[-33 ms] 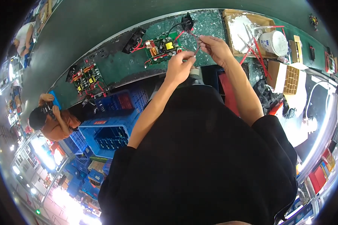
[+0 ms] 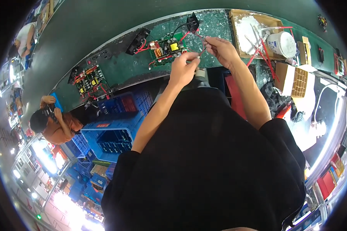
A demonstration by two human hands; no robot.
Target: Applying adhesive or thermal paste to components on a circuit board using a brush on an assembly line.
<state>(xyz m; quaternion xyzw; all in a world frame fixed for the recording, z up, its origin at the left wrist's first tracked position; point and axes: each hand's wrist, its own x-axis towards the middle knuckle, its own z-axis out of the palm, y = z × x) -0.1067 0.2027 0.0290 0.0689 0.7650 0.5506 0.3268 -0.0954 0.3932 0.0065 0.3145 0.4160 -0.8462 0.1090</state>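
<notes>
Both forearms rise from the black-sleeved torso at 6 o'clock and converge toward 12 o'clock over the green counter (image 2: 123,69). The left hand (image 2: 184,68) is bent at the wrist, knuckles up, with thumb and forefinger pinched on the near end of a thin red wire (image 2: 201,49). The right hand (image 2: 221,50) sits just beside it at 1 o'clock, palm turned inward, fingertips pinched on the same wire's upper end. The two hands are nearly touching. The wire is held just above the counter, at the 3 o'clock edge of the circuit board (image 2: 166,49).

The circuit board lies flat on the counter at 11 o'clock from the left hand; it is green with a yellow block and an orange coil. Red leads run from it to a black part (image 2: 138,39) at 9 o'clock and to a black socket (image 2: 192,21) at 1 o'clock.

A second circuit board (image 2: 89,79) lies farther along the counter at 8 o'clock. A cardboard box (image 2: 254,29) with white scraps and a white tub (image 2: 282,43) stand at 3 o'clock of the right hand. Blue crates (image 2: 112,136) sit below the counter, beside a seated person in orange (image 2: 58,125).
</notes>
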